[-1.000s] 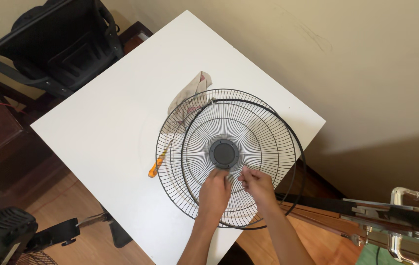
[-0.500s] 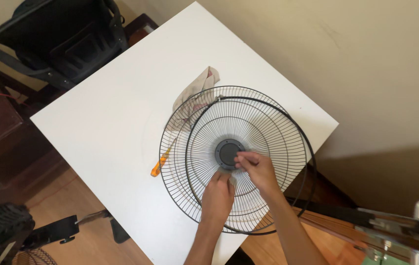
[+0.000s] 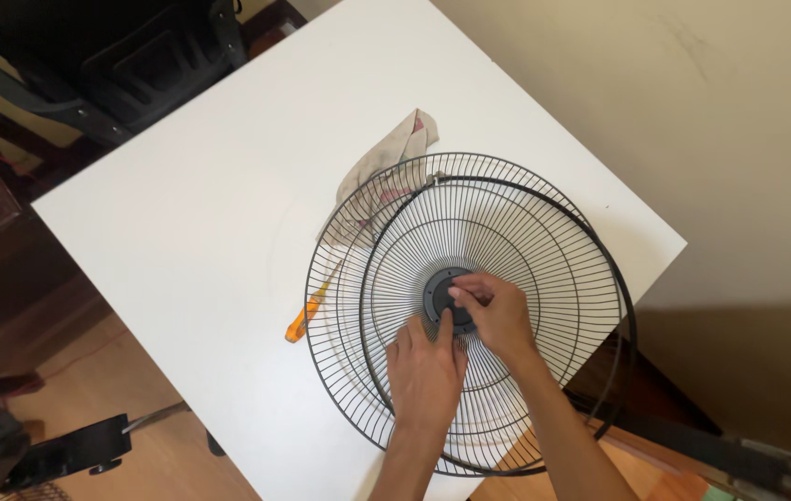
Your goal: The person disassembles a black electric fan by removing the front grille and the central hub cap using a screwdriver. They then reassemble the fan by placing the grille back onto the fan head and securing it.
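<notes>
Both hands work at the centre of the upper fan guard (image 3: 507, 278), a black wire grille lying on a second, slightly offset guard (image 3: 349, 306) on the white table (image 3: 182, 204). The right hand (image 3: 497, 315) curls its fingers onto the dark round hub (image 3: 442, 295), seemingly pinching something small there (too small to tell what), while the left hand (image 3: 425, 366) lies flat on the wires, forefinger touching the hub's lower edge. The step in hand looks like fitting or turning the hub piece; it calls for a steady grille. An orange-handled screwdriver (image 3: 307, 314) and a cloth (image 3: 386, 162) lie partly under the guards.
</notes>
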